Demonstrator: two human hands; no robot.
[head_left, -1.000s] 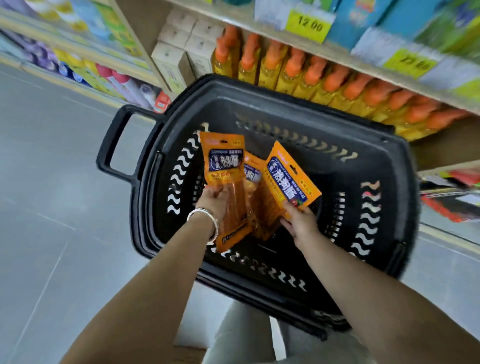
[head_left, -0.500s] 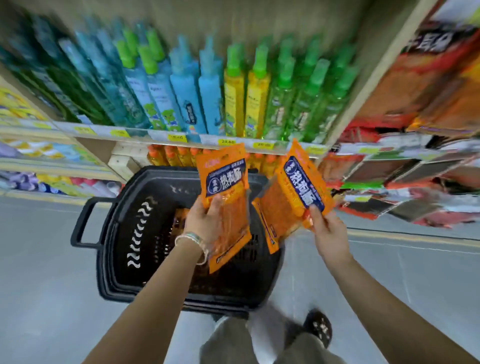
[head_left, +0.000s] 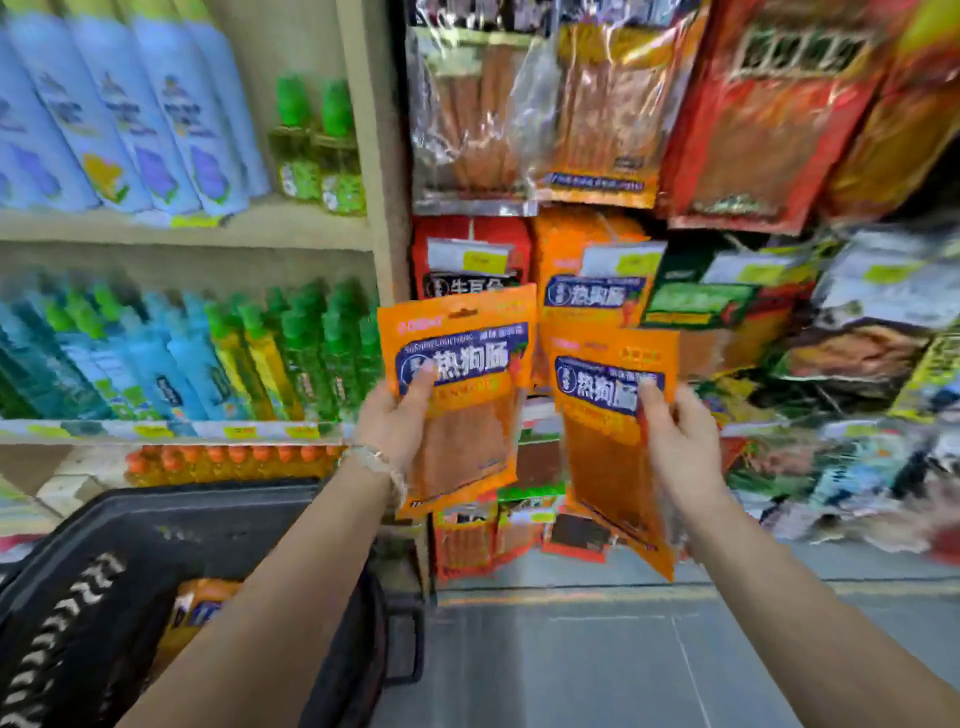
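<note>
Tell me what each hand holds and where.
Left hand grips the left packet by its left edge; right hand grips the right packet by its right edge.

ahead of the held packets (head_left: 457, 364) the way is closed by hanging snack packets (head_left: 597, 130) and the shelf upright (head_left: 371, 156); free room is left over the floor (head_left: 597, 665).

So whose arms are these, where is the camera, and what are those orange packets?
No machine here: these are a person's bare arms, filmed by one wide-angle camera worn on the head, looking forward and down. The left hand holds a first orange packet and the right hand a second orange packet, in front of a shop rack of hanging snack bags. Low on the left sits a black basket with a third orange packet inside. Bottles fill the shelves beside it.
</note>
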